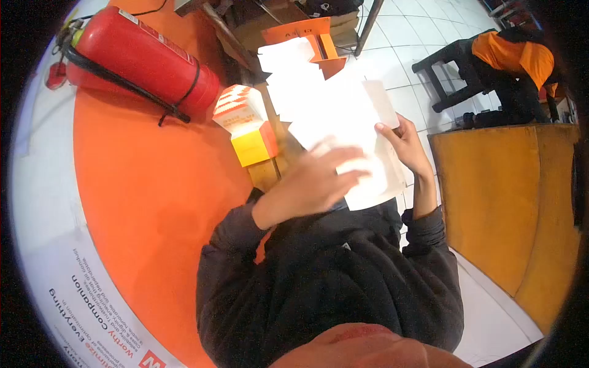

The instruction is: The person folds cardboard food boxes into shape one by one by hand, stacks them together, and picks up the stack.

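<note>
A large white sheet of card (343,104), partly washed out by glare, lies across my lap and reaches forward. At its right edge my right hand (406,140) grips it, thumb on top. Blurred by motion, my left hand (319,178) is over the near left part of the card with its fingers apart; whether it touches the surface cannot be made out. Left of the card stands an orange, white and yellow box (253,144) with its top open.
A red fire extinguisher (138,58) lies at the upper left on an orange surface (147,202). Orange boxes (328,46) are beyond the card. A wooden panel (491,184) stands at right, below a black stool (445,70) with orange cloth (515,55) near it.
</note>
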`<state>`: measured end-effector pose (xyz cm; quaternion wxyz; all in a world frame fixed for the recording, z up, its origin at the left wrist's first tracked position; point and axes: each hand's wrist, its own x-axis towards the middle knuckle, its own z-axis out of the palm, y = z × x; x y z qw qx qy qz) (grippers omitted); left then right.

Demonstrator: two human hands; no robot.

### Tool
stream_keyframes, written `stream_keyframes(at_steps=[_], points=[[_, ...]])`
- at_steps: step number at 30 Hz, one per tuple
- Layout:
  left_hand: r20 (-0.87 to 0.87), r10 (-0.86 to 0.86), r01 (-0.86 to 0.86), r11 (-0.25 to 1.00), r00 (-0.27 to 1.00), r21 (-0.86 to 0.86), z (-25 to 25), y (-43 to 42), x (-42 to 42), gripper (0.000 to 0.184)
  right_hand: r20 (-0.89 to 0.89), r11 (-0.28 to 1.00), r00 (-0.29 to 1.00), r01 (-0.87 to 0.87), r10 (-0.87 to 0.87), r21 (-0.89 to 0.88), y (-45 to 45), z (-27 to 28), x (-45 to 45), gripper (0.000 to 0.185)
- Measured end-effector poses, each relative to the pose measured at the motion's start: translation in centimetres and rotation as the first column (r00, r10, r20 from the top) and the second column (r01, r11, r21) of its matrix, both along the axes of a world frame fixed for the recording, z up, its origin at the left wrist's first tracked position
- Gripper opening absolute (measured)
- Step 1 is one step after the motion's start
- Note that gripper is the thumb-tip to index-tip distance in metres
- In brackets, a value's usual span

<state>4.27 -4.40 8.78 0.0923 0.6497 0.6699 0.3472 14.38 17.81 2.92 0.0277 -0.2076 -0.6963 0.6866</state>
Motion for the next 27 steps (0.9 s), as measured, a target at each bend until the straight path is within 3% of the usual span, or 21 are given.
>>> stream_keyframes(at_steps=[2, 5, 6, 7, 8, 9, 10, 11, 13, 14, 16, 19, 22, 25, 27], points=[[-0.279, 0.347, -0.309, 0.936, 0.896, 0.171, 2.7, 0.2, -2.1, 0.039, 0.016, 0.993, 0.996, -0.093, 0.092, 0.078, -0.8, 1.4, 0.4, 0.035], [-0.170, 0.428, -0.433, 0.901, 0.888, 0.007, 3.0, 0.8, -6.0, 0.053, -0.123, 0.880, 0.977, -0.098, 0.174, 0.465, -1.7, 0.2, 1.2, 0.031], [0.060, 0.289, -0.281, 0.952, 0.955, -0.119, 1.8, 0.8, -5.9, 0.053, -0.154, 0.822, 0.954, -0.130, 0.256, 0.555, -2.5, 2.3, 0.6, 0.023], [0.301, 0.150, -0.091, 0.975, 0.942, -0.202, -0.8, 0.7, -5.7, 0.053, -0.144, 0.809, 0.966, -0.094, 0.215, 0.580, -3.7, 3.2, 0.2, 0.021], [0.527, 0.014, 0.130, 0.963, 0.850, -0.235, -2.8, 1.4, -5.8, 0.054, -0.140, 0.795, 0.978, -0.041, 0.157, 0.605, -4.7, 3.9, -0.1, 0.018], [0.345, 0.072, 0.027, 0.961, 0.936, -0.274, -3.6, 1.4, -4.3, 0.046, -0.127, 0.784, 0.986, -0.003, 0.104, 0.620, -5.4, 4.1, -0.1, 0.016], [0.329, 0.152, -0.052, 0.955, 0.932, -0.292, -2.9, 1.7, -2.8, 0.043, -0.059, 0.711, 0.990, -0.052, 0.131, 0.701, -5.4, 3.9, 0.0, 0.013], [0.314, 0.236, -0.137, 0.942, 0.920, -0.307, -2.3, 2.1, -1.7, 0.040, -0.132, 0.744, 0.987, 0.023, 0.087, 0.668, -5.4, 3.4, 0.0, 0.012], [0.397, 0.247, -0.241, 0.968, 0.884, -0.066, -3.0, 2.5, -1.0, 0.039, -0.276, 0.789, 0.961, 0.167, 0.003, 0.591, -5.3, 2.2, -0.4, 0.011], [0.436, 0.245, -0.298, 0.953, 0.866, 0.058, -3.5, 2.5, -0.9, 0.039, -0.238, 0.867, 0.970, 0.157, -0.046, 0.473, -4.9, 2.1, -0.5, 0.010], [0.291, 0.161, -0.222, 0.956, 0.943, 0.192, -4.3, 1.8, -1.4, 0.035, -0.142, 0.966, 0.981, 0.162, -0.135, 0.203, -4.0, 1.8, -0.4, 0.009], [0.149, 0.109, -0.141, 0.965, 0.983, 0.219, -4.4, 1.1, -2.3, 0.030, -0.183, 0.988, 0.976, 0.133, -0.118, 0.073, -3.8, 2.3, -0.5, 0.010], [0.176, 0.107, -0.142, 0.970, 0.979, 0.197, -4.2, 1.0, -2.8, 0.027, -0.202, 0.990, 0.978, 0.070, -0.044, 0.122, -4.1, 2.9, -0.3, 0.010], [0.219, 0.115, -0.160, 0.967, 0.969, 0.199, -4.4, 0.8, -2.7, 0.026, -0.371, 0.807, 0.910, 0.076, 0.184, 0.586, -4.4, 2.7, -0.1, 0.012], [0.230, 0.132, -0.179, 0.963, 0.964, 0.199, -4.6, 0.7, -2.3, 0.025, -0.409, 0.761, 0.894, 0.135, 0.183, 0.635, -5.2, 2.2, 0.0, 0.012]])
